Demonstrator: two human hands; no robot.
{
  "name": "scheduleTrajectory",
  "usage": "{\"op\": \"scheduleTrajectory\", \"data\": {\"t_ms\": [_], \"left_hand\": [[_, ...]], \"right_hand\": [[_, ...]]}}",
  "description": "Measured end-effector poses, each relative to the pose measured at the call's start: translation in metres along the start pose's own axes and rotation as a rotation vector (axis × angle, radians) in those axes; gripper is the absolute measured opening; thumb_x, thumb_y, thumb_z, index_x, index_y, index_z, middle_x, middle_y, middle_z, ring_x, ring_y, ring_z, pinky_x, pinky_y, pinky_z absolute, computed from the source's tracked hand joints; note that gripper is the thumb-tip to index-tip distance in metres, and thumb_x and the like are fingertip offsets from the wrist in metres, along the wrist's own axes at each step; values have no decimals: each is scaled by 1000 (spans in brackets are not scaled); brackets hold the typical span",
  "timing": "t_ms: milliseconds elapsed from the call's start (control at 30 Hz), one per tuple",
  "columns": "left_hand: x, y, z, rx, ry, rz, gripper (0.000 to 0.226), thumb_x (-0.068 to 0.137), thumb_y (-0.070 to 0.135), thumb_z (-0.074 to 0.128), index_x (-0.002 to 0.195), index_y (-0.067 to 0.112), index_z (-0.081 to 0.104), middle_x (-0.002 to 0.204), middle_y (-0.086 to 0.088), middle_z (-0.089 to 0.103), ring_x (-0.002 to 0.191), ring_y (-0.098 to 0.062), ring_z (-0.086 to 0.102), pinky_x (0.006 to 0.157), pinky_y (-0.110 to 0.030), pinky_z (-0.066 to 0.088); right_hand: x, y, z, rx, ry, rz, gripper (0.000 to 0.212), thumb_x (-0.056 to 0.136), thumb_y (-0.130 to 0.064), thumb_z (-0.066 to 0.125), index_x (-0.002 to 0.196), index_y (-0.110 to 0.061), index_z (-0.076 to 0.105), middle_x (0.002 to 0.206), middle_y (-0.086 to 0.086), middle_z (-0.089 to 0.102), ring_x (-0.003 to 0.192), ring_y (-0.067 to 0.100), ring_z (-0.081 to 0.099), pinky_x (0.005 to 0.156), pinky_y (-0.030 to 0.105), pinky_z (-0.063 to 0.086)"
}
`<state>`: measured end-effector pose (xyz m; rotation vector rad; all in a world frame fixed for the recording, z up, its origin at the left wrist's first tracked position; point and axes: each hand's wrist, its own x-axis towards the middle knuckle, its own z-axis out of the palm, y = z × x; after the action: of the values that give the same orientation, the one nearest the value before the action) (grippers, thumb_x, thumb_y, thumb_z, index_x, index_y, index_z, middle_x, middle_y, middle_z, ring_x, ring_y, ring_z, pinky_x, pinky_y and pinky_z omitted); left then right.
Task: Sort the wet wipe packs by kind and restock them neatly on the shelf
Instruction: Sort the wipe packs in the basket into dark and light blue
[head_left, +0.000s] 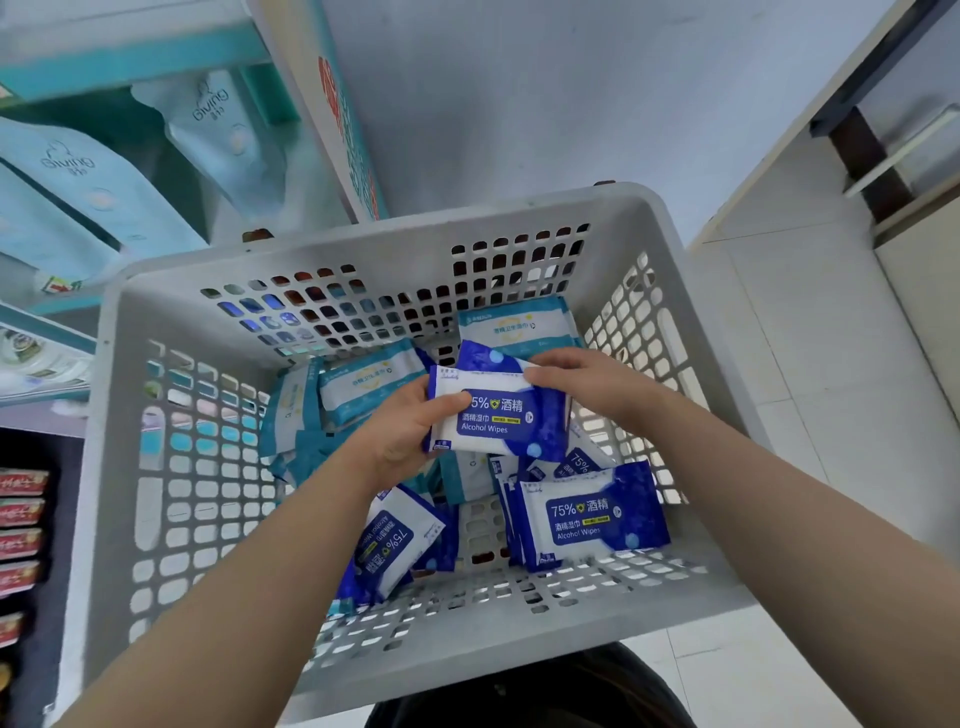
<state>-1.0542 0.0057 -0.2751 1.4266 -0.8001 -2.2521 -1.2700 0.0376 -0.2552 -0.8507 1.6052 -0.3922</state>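
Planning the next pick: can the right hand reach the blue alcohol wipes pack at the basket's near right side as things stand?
Probably, but not yet: the right hand grips the held pack together with the left hand. The target pack sits uncovered just below it in the open-topped basket.

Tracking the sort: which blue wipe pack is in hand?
The blue pack gripped by the left hand and right hand; the other blue packs lie in the basket.

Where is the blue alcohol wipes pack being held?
Head view, centre: the held blue pack is inside the grey basket, above loose packs, left hand gripping its left edge, right hand its top right.
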Motion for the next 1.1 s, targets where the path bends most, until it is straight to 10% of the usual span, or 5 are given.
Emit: {"op": "scheduleTrajectory", "data": {"t_ms": [233, 433, 767, 1100], "left_hand": [[-17, -7, 15, 206, -183, -131, 28, 91, 8, 60, 119, 10, 55, 112, -13, 70, 95, -24, 70, 81, -36, 59], [-22, -34, 32, 1069, -179, -107, 22, 86, 33, 70, 98, 16, 64, 88, -1, 68, 71, -10, 65, 72, -27, 59], [-15, -42, 36, 997, -157, -163, 29, 84, 38, 71, 97, 15, 58, 91, -2, 67, 73, -13, 67, 63, -26, 58], [11, -4, -61, 1162, 475, 119, 37, 93, 31, 60, 123, 10, 56, 124, -10, 59, 112, -28, 56, 92, -34, 45]], "right_hand": [[-32, -8, -26, -396, -206, 72, 25, 90, -30, 63, 113, -19, 63, 98, 1, 73, 88, 18, 72, 85, 39, 57], [-48, -7, -16, -896, -346, 105, 35, 91, -17, 59, 126, -21, 60, 109, -5, 66, 93, 10, 59, 85, 29, 45], [-47, 2, -11, -920, -365, 165, 47, 94, -28, 57, 139, -20, 48, 135, 2, 55, 117, 20, 55, 96, 33, 45], [17, -30, 49, -540, -79, 16, 51, 94, -28, 58, 139, -5, 47, 140, 8, 50, 123, 22, 50, 97, 27, 40]]}}
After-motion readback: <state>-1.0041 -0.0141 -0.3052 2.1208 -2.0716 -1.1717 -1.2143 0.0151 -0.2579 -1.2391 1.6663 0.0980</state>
